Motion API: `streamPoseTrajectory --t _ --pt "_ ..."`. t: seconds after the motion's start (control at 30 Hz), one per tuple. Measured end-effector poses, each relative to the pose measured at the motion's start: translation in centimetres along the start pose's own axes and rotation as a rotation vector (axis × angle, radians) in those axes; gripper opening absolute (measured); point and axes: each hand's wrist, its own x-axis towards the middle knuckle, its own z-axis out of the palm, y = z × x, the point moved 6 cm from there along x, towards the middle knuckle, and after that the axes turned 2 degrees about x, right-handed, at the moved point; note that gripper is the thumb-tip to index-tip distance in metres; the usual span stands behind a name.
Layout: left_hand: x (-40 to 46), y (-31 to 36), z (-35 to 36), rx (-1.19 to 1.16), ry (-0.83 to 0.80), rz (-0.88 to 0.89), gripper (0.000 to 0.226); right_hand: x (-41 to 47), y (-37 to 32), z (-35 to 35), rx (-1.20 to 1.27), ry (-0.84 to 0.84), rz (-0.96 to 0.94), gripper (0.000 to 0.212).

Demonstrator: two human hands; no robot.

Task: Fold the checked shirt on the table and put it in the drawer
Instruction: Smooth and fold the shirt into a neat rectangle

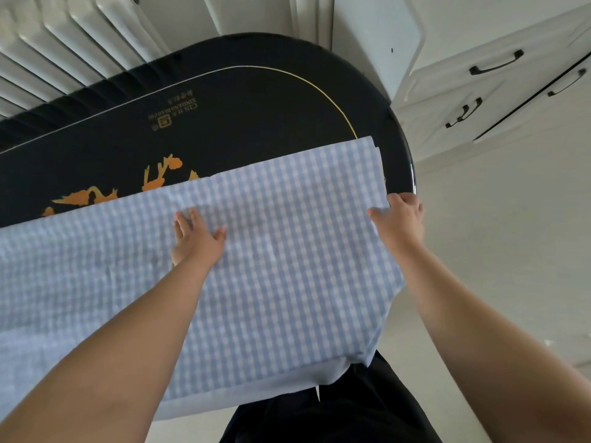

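Head view, I see one checked shirt [271, 251] spread over the black surface [243, 123], left hand [195, 238] flat with fingers spread on it, right hand [401, 219] pinching its right edge, white radiator [64, 36] behind, three drawer handles [495, 63] right.

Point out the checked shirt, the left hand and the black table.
checked shirt [287, 266]: head view, middle of the cloth.
left hand [196, 239]: head view, back of hand.
black table [240, 129]: head view, bare top.

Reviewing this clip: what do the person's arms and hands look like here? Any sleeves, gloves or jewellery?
Both forearms are bare up to the frame's lower edge, with no sleeve in view. The left hand and right hand wear no gloves, and no rings, watch or bracelet show on the visible fingers or wrists. Dark clothing shows below, between the arms.
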Motion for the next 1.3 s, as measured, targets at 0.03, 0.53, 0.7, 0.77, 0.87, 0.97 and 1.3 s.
streamPoseTrajectory --t 0.03,0.53,0.7,0.77,0.87,0.97,1.3 --pt "-0.3 0.0 0.4 -0.014 0.015 0.043 0.076 -0.3 0.2 0.4 0.059 0.016 0.047 0.035" --pt "-4.9 -2.1 4.8 0.056 0.029 0.326 0.059 2.9 -15.4 -6.9 0.238 0.178 -0.236 0.072" --pt "-5.9 0.4 4.3 0.122 -0.024 0.446 0.067 -1.2 -6.1 -2.4 0.104 0.084 0.071 0.072" --pt "-8.0 1.4 5.9 0.202 -0.048 0.59 0.079 -4.5 -1.7 0.1 0.15 0.103 0.22 0.073" --pt "-11.7 1.7 8.9 0.358 -0.044 0.783 0.09 -8.6 2.4 4.0 0.386 0.085 0.419 0.071" --pt "-13.0 1.2 10.6 0.359 -0.008 0.833 0.085 -11.5 2.9 6.7 0.579 0.02 0.475 0.042" --pt "-12.9 1.6 8.5 0.313 0.134 0.828 0.063 -12.8 4.5 6.7 -0.28 -0.007 -0.088 0.057"
